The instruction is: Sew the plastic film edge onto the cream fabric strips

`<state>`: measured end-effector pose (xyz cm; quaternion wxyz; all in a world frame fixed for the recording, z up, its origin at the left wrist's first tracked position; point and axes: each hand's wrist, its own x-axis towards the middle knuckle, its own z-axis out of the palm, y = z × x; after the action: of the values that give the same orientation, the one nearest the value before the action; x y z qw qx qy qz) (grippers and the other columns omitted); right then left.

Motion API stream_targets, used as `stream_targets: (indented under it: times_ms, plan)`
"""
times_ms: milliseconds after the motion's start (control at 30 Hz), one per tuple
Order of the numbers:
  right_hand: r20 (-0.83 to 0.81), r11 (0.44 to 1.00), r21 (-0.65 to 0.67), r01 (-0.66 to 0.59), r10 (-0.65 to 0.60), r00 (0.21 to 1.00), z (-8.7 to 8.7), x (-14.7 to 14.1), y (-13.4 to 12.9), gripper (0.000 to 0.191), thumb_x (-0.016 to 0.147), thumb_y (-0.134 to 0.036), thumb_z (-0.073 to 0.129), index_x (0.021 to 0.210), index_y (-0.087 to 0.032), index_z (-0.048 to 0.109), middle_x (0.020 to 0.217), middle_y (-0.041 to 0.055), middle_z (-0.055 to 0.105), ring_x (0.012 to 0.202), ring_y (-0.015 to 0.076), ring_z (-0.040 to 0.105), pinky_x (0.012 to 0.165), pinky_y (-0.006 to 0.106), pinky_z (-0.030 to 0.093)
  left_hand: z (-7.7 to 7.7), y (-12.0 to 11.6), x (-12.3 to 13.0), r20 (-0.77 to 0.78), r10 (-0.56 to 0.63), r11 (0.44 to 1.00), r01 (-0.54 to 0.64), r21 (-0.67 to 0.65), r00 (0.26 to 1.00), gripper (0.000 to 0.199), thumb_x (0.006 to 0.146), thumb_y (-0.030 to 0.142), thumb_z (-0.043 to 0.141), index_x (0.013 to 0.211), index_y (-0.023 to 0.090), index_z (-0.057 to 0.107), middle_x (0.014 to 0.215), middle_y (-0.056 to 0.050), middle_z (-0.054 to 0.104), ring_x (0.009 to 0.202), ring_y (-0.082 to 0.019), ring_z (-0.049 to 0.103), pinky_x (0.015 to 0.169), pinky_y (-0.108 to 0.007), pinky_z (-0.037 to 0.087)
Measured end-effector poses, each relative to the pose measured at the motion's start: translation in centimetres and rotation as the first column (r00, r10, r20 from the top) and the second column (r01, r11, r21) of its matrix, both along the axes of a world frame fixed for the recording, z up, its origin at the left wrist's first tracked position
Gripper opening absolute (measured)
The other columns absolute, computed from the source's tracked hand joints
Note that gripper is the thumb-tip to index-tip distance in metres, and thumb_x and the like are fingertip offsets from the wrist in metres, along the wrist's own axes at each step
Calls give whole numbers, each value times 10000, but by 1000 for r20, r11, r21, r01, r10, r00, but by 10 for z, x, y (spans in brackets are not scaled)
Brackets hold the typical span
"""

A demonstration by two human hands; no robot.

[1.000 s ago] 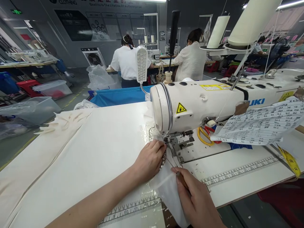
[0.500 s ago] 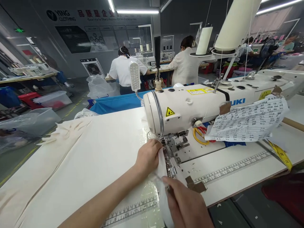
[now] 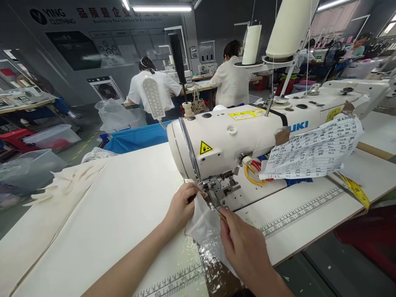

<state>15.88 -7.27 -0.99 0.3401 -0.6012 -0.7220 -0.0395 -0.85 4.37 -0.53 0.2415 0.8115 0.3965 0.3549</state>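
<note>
A white sewing machine point(image 3: 216, 140) stands on the white table. Beside its needle area, my left hand point(image 3: 182, 204) pinches the upper edge of a thin white fabric piece point(image 3: 206, 227), which hangs toward the table's front edge. My right hand point(image 3: 243, 239) is closed around a slim metal tool point(image 3: 215, 207), whose tip points up toward the presser foot. Whether the tool touches the fabric is too small to tell.
Pale fabric pieces point(image 3: 62, 198) lie on the left of the table. A handwritten sheet point(image 3: 312, 150) and a yellow measuring tape point(image 3: 355, 192) are at the right. Thread cones point(image 3: 252, 43) stand above the machine. Two people sit working behind.
My right hand has moved up and forward toward the presser foot with the tool. The fabric has been drawn up and spread between my hands. The camera view has shifted.
</note>
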Motion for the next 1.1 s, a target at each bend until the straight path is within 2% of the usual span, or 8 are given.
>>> stream_targets:
  times_ms: [500, 867, 1100]
  plan:
    - [3, 999, -33, -3, 3, 1000, -2, 0, 2, 313, 995, -204, 318, 1123, -156, 599, 864, 57, 758, 613, 193, 717, 437, 287, 469, 0, -1, 1, -26, 14, 1000, -14, 12, 1000, 153, 876, 239, 550, 803, 213, 682, 868, -42, 664, 847, -195, 614, 717, -323, 516]
    - [32, 999, -30, 17, -16, 999, -2, -2, 2, 330, 1010, -199, 289, 1142, -136, 584, 911, 89, 757, 680, 193, 726, 500, 265, 486, -2, 1, 2, -47, -11, 998, 14, 65, 999, 142, 892, 270, 545, 817, 211, 651, 871, -44, 653, 833, -189, 609, 709, -318, 508]
    - [8, 999, -51, 9, -9, 1000, -2, -3, 2, 337, 982, -171, 300, 1139, -124, 594, 857, 81, 747, 645, 215, 721, 481, 309, 500, -1, 3, 1, -65, -7, 1000, 8, 29, 998, 157, 887, 247, 536, 800, 206, 660, 848, -37, 645, 797, -180, 613, 690, -306, 503]
